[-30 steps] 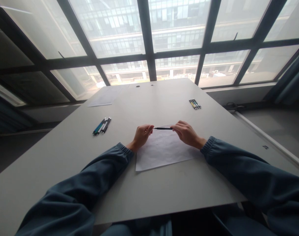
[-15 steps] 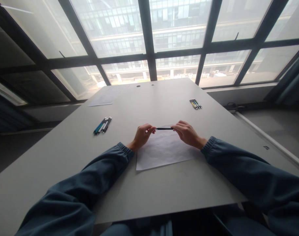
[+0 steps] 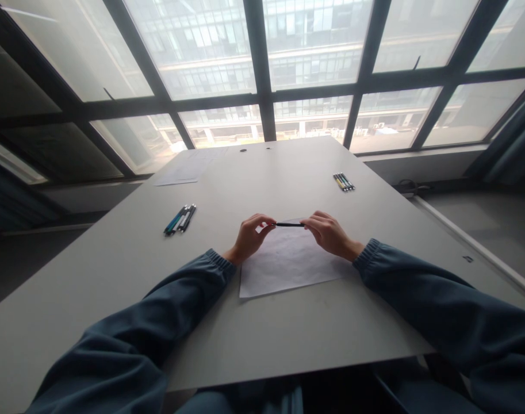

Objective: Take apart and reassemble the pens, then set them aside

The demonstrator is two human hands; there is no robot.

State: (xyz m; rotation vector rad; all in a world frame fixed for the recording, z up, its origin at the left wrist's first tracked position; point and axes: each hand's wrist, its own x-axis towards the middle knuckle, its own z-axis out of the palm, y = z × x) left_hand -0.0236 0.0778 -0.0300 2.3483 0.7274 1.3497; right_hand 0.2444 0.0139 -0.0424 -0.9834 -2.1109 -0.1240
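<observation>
A slim black pen (image 3: 290, 225) is held level between my two hands, over the far part of a white sheet of paper (image 3: 290, 267). My left hand (image 3: 250, 237) pinches its left end between thumb and fingertips. At the other end, the fingers of my right hand (image 3: 328, 233) are closed round the pen, hiding that tip. Both wrists rest low over the table, one on each side of the paper.
Several pens (image 3: 180, 219) lie bunched on the white table (image 3: 262, 339) to the left. Another row of pens (image 3: 344, 182) sits at the back right. Printed sheets (image 3: 180, 169) lie at the far left, before large windows. A small dark mark (image 3: 467, 259) is near the right edge.
My left fingers have shifted slightly on the left end of the pen, the index finger now stretched further along it. My right hand is nearly still.
</observation>
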